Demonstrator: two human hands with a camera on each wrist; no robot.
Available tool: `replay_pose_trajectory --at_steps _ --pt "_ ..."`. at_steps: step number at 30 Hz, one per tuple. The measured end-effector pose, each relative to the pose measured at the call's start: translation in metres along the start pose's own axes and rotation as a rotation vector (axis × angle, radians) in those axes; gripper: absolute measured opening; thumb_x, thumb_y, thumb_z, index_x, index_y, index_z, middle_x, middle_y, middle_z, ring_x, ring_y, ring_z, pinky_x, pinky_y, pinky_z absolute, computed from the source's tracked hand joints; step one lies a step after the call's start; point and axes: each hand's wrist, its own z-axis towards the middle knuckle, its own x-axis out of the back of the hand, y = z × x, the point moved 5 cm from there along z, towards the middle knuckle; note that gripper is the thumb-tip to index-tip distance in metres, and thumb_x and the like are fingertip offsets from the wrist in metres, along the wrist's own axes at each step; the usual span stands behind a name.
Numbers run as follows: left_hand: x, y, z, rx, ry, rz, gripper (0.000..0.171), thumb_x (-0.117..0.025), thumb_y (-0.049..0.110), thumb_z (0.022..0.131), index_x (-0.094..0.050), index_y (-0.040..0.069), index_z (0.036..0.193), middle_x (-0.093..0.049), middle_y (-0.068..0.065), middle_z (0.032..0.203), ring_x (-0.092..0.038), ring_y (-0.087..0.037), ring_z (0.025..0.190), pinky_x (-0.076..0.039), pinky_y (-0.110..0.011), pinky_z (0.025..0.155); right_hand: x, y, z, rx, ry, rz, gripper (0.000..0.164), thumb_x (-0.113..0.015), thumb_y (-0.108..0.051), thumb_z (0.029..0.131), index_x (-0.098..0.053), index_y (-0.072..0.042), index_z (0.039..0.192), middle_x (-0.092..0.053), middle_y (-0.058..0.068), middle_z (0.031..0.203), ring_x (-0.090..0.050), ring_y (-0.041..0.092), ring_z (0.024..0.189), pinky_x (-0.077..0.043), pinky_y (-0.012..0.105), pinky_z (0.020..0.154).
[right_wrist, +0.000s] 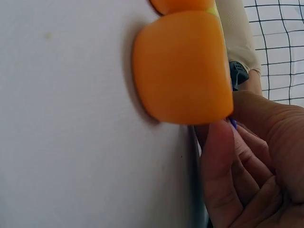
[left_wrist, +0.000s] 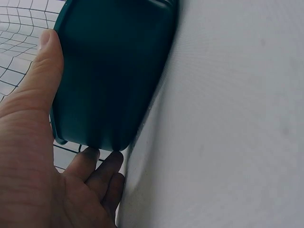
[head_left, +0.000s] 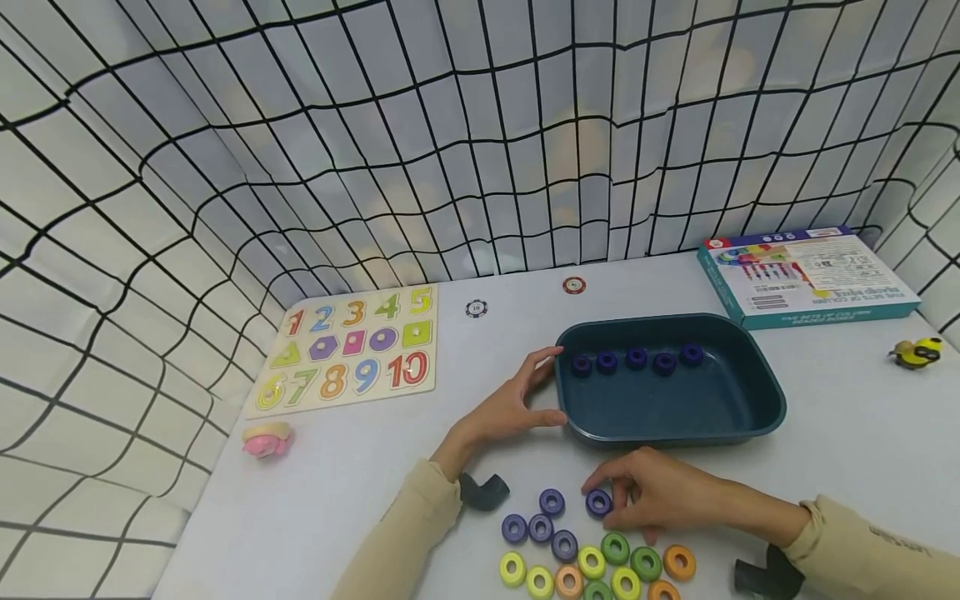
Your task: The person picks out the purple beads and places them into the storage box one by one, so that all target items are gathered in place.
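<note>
1. One white table [head_left: 450, 533] carries it all.
2. One dark teal tray [head_left: 660, 421] sits on it, lengthwise before the person and within reach of both hands – handy, I'd guess, for dropping small things in.
3. One printed box [head_left: 813, 317] lies far right and one number board [head_left: 341, 337] far left, probably kept aside from the handling.
4. Two hands are at work. The left hand [head_left: 506, 404] has thumb and lightly bent fingers spread wide, gripping the tray's left end, seemingly to steady it. The right hand [head_left: 660, 493], just in front of the tray, has thumb and fingertips drawn in to a ring's width, pinching one purple ring [head_left: 599, 513] by its sides.
5. Two toys rest at the edges: a pink toy [head_left: 266, 444] left, a yellow-black toy [head_left: 917, 353] right.
6. Five dark purple rings [head_left: 636, 351] make a loose row inside the tray. On the table I count four loose purple rings [head_left: 551, 511], four yellow rings [head_left: 512, 579], three green rings [head_left: 616, 558] and three orange rings [head_left: 680, 572] – perhaps more beyond my sight.
7. Two chips [head_left: 476, 301] lie behind.
</note>
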Motion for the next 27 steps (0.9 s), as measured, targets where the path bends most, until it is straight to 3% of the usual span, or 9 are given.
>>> replay_pose_trajectory --at_steps 4,8,20,27 --pt "-0.002 -0.019 0.003 0.014 0.015 0.015 0.086 -0.067 0.048 0.075 -0.014 0.031 0.141 -0.022 0.002 0.147 -0.02 -0.006 0.132 -0.012 -0.044 0.107 0.0 0.001 0.0 -0.029 -0.001 0.015 0.037 -0.069 -0.02 0.078 -0.062 -0.009 0.112 -0.063 -0.003 0.068 -0.056 0.013 0.042 -0.046 0.027 0.039" --pt "-0.003 -0.027 0.005 0.028 0.026 0.011 0.086 -0.068 0.05 0.074 -0.014 0.038 0.14 -0.022 0.01 0.145 -0.02 -0.002 0.131 -0.011 -0.044 0.107 0.002 0.0 -0.001 -0.042 0.003 0.019 0.036 -0.069 -0.021 0.078 -0.063 -0.009 0.112 -0.064 -0.003 0.068 -0.058 0.016 0.044 -0.045 0.025 0.038" --pt "-0.003 -0.027 0.006 0.023 0.019 0.018 0.087 -0.067 0.051 0.074 -0.014 0.036 0.14 -0.021 0.01 0.146 -0.02 -0.002 0.131 -0.011 -0.044 0.107 0.01 -0.026 -0.017 0.003 -0.011 0.006 0.042 -0.069 -0.028 0.079 -0.061 -0.01 0.116 -0.066 -0.004 0.072 -0.06 0.015 0.047 -0.047 0.027 0.042" --pt "-0.003 -0.027 0.005 0.006 0.016 0.018 0.085 -0.067 0.045 0.077 -0.013 0.034 0.141 -0.021 0.005 0.147 -0.02 -0.006 0.132 -0.011 -0.047 0.106 0.045 -0.043 -0.022 -0.041 0.042 -0.05 0.04 -0.068 -0.032 0.08 -0.06 -0.02 0.117 -0.066 0.0 0.075 -0.059 0.023 0.05 -0.044 0.028 0.038"
